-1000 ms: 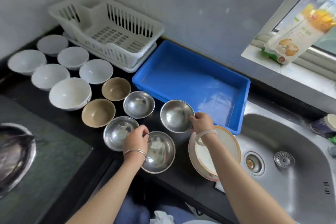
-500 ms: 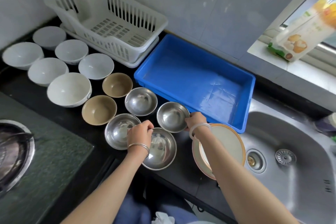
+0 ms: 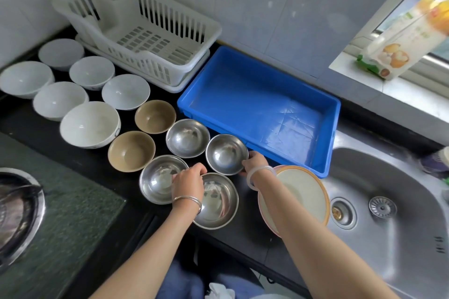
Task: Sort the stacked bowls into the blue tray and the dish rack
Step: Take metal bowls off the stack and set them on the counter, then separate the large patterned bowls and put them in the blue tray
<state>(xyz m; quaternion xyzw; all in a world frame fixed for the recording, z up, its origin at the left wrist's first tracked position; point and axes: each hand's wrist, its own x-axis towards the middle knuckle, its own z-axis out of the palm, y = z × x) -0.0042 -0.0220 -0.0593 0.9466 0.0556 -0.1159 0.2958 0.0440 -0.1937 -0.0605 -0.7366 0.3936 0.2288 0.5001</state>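
Several steel bowls stand on the black counter. My right hand [image 3: 254,161] grips the right rim of one steel bowl [image 3: 224,153] beside the empty blue tray [image 3: 257,104]. My left hand [image 3: 188,179] pinches the far rim of the nearest steel bowl [image 3: 218,204], between it and another steel bowl [image 3: 158,178]. A fourth steel bowl [image 3: 187,137] sits behind. Two brown bowls [image 3: 131,150] [image 3: 155,116] and several white bowls [image 3: 90,124] lie to the left. The white dish rack [image 3: 136,29] stands empty at the back.
A cream plate with an orange rim [image 3: 301,192] rests at the counter's edge by the steel sink [image 3: 388,213]. A gas burner [image 3: 14,206] on a glass hob is at the left. A printed bag [image 3: 398,39] leans on the window sill.
My right hand has drawn its steel bowl a little left and closer to the others. My left hand stays on the nearest bowl's rim. The camera has tilted slightly.
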